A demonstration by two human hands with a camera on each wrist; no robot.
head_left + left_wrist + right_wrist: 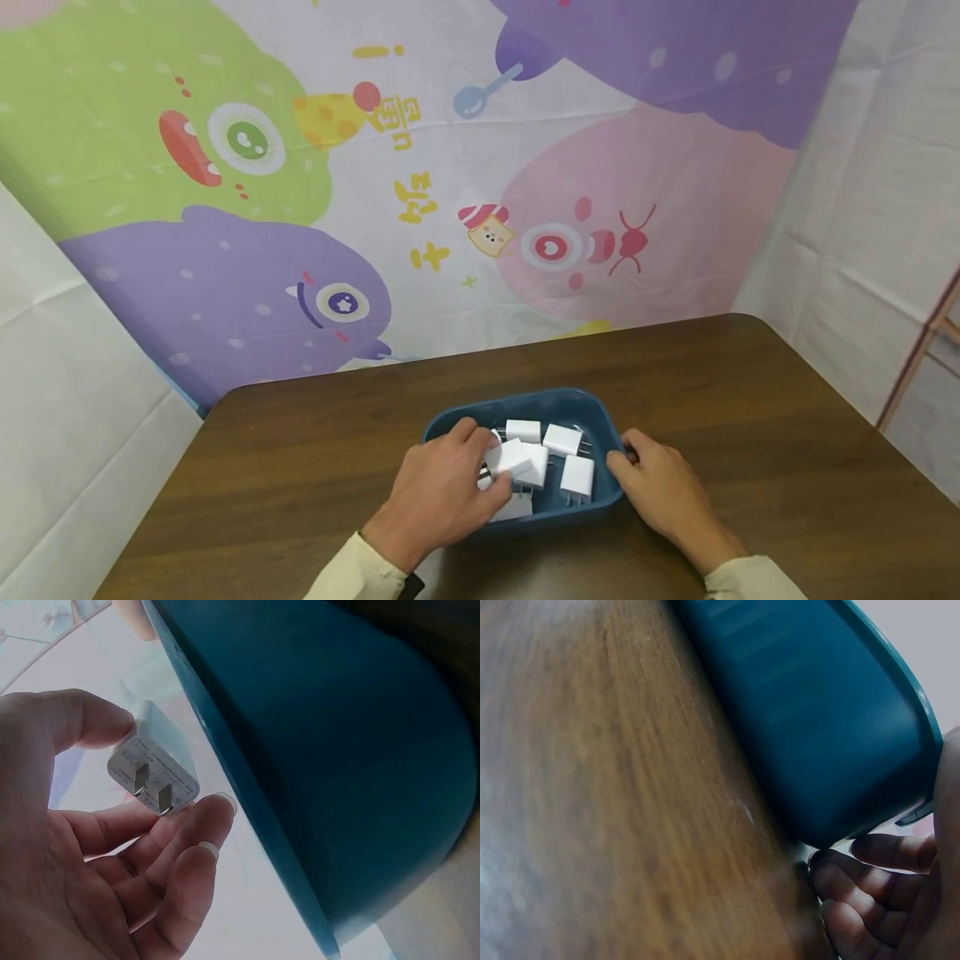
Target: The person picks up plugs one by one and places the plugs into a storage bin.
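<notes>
A blue plastic bin [555,406] stands on the wooden table and holds several white charger plugs [577,477] with metal prongs. Over the left part of this bin, my left hand [442,483] pinches one white charger [154,761] between thumb and fingers. In the left wrist view, its two flat prongs and printed face point toward the camera. My right hand [667,483] grips the bin's right end, thumb at the rim. Its fingertips [844,881] curl against the outer end wall, low near the table. Some chargers are partly hidden behind my left hand.
The brown table [315,467] extends around the bin on all sides. Behind its far edge hangs a cloth [450,317] printed with cartoon monsters. White sheets [840,217] hang at both sides, and a brown frame [918,358] stands at the far right.
</notes>
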